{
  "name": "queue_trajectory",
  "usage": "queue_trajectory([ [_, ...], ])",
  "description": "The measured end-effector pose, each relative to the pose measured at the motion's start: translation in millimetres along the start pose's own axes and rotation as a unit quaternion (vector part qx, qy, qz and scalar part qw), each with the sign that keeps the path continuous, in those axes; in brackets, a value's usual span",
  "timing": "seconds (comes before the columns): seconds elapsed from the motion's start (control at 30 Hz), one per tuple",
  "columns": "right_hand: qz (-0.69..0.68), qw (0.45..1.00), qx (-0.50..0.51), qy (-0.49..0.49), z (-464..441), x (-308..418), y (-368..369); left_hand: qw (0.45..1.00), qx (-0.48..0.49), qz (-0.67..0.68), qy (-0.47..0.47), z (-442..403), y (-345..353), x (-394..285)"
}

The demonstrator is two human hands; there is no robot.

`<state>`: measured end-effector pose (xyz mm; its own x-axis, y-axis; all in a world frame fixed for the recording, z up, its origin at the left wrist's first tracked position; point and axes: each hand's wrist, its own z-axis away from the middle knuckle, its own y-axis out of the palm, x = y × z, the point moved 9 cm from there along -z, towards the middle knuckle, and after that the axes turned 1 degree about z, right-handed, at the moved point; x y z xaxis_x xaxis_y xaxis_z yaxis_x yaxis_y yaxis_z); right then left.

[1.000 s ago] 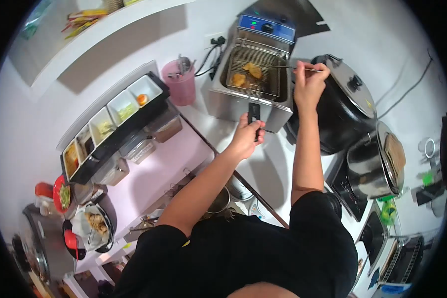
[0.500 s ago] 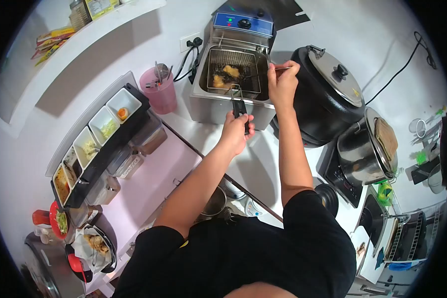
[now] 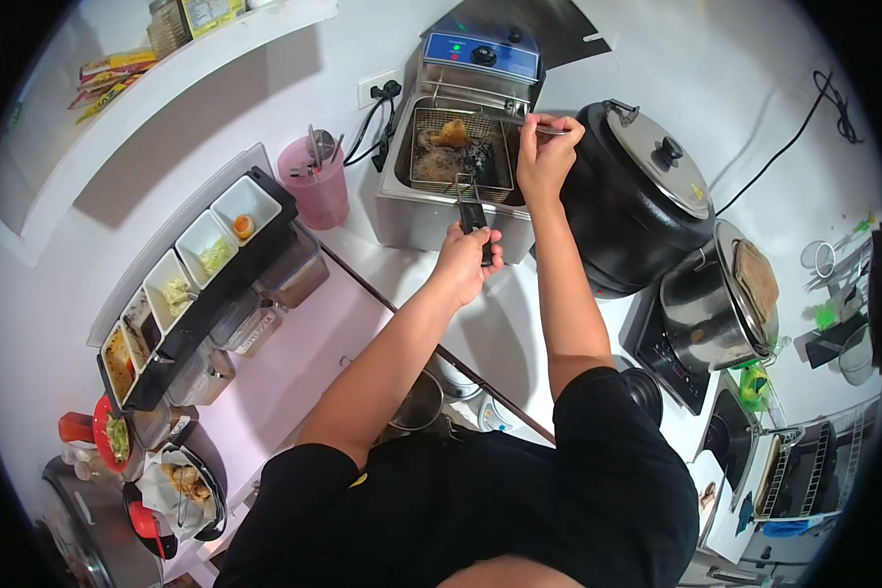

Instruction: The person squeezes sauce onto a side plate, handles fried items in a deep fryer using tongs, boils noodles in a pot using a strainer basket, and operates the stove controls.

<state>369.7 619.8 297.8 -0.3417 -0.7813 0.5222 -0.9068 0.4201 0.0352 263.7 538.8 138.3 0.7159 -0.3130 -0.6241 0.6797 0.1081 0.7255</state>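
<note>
Working right of a pink cup (image 3: 314, 191); wrapping the left hand (image 3: 467, 261) round the black handle (image 3: 473, 218) of the wire basket (image 3: 490, 127); frying golden food (image 3: 452, 133) toward the basket's back, inside the metal fryer (image 3: 412, 220); pinching a thin metal tool (image 3: 556, 130) in the right hand (image 3: 545, 169), over the fryer's right edge, beside the big black pot (image 3: 627, 211).
</note>
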Motion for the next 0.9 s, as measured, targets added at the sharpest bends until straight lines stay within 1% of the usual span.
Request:
queue_trajectory([
  [0.13, 0.026, 0.999, 0.017, 0.010, 0.7, 9.0, -2.5, 1.000, 0.004, -0.001, 0.005, 0.2, -0.5, 0.1],
  [0.23, 0.025, 0.999, 0.030, 0.010, 5.4, 6.3, -0.7, 1.000, 0.007, 0.003, 0.008, 0.1, -1.8, 1.3],
  [0.37, 0.067, 0.996, 0.064, 0.013, 16.0, -6.1, 14.4, 1.000, -0.001, -0.001, 0.008, 4.2, 0.0, -1.3],
  [0.47, 0.048, 0.997, 0.063, -0.002, 18.6, -13.9, 23.5, 1.000, -0.007, 0.001, 0.010, 5.4, 0.3, -3.3],
  [0.53, 0.067, 0.995, 0.067, -0.016, 16.4, -20.6, 26.9, 1.000, -0.006, 0.003, 0.011, 4.8, -0.9, -3.2],
  [0.63, 0.098, 0.991, 0.089, -0.023, 10.9, -24.1, 34.1, 1.000, 0.000, 0.001, 0.012, -1.7, -2.5, -2.6],
  [0.7, 0.097, 0.985, 0.143, -0.012, 10.1, -21.0, 42.1, 1.000, 0.017, 0.000, 0.007, -6.4, -2.9, -0.6],
  [0.8, 0.106, 0.988, 0.109, -0.025, -6.4, -1.2, 29.7, 1.000, 0.013, -0.004, 0.006, -4.5, -3.2, -0.9],
  [0.83, 0.116, 0.988, 0.089, -0.045, -12.6, 10.3, 23.3, 1.000, 0.013, -0.002, 0.012, -3.4, -1.8, -3.5],
  [0.87, 0.110, 0.990, 0.084, -0.039, -18.4, 22.5, 18.3, 1.000, 0.008, -0.001, 0.015, -2.0, -1.2, -4.1],
  [0.9, 0.138, 0.986, 0.083, -0.038, -23.5, 26.3, 16.3, 1.000, 0.003, -0.001, 0.014, -0.7, -2.3, -2.8],
])
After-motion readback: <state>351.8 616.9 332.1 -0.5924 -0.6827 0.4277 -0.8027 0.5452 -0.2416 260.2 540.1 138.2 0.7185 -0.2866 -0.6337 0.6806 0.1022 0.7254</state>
